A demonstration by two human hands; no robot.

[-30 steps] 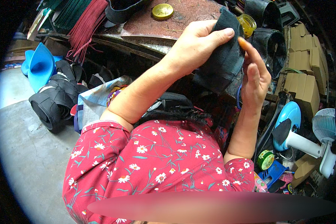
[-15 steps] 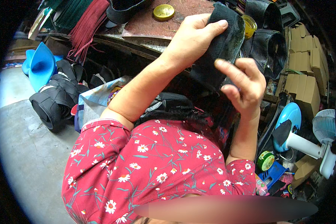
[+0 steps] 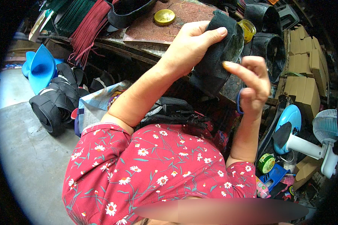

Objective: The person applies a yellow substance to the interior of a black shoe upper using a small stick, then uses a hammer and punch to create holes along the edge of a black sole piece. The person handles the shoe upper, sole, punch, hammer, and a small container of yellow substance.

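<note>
A black piece of leather-like or fabric material (image 3: pixel 218 56), its right side greyish and slightly shiny, is gripped by my left hand (image 3: pixel 195 45), thumb on top and fingers out of sight beneath it. By the piece's right edge is my right hand (image 3: pixel 251 80), its index finger stretched out with a yellowish smear on the tip and the other fingers loosely bent. Nothing is held in it that I can see. A blue loop (image 3: pixel 239 102) shows beside its thumb; I cannot tell what it belongs to. Just beyond the piece stands an open glass jar (image 3: pixel 248 30) with yellow contents.
A yellow lid (image 3: pixel 164 17) lies on the reddish board (image 3: pixel 146 33) on the bench. Bundles of red cords (image 3: pixel 87 32) hang at the left. Curved black pieces (image 3: pixel 267 48) stand right of the jar. Tan boxes (image 3: pixel 304 92) and a fan (image 3: pixel 325 125) are at the right.
My right hand has turned a little and its index fingertip has shifted slightly right. The black piece has tilted and moved slightly left in my left hand. The blue loop has come into sight.
</note>
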